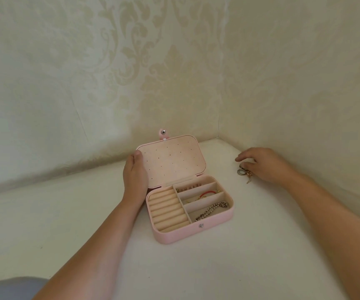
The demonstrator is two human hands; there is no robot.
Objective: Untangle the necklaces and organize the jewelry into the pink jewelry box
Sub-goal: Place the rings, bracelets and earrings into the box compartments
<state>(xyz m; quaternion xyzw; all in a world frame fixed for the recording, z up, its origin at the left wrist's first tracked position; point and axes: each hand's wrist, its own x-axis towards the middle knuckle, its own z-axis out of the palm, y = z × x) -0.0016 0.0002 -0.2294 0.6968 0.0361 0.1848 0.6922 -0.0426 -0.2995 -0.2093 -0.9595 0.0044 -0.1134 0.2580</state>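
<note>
The pink jewelry box [174, 236] lies open on a white surface, its lid [171, 161] standing up at the back. My left hand [134, 176] grips the lid's left edge. Inside, a beaded chain [212, 210] fills the front right compartment, a red bracelet [207, 193] lies in the middle one, and small earrings [188, 188] sit in the back one. The ring rolls [168, 210] on the left hold nothing. My right hand [263, 164] rests over a small pile of rings [243, 169] to the right of the box, fingertips touching them.
Patterned cream walls meet in a corner [219, 126] just behind the box. A grey cloth patch [8, 287] shows at the bottom left edge. The white surface [239, 256] stretches toward me.
</note>
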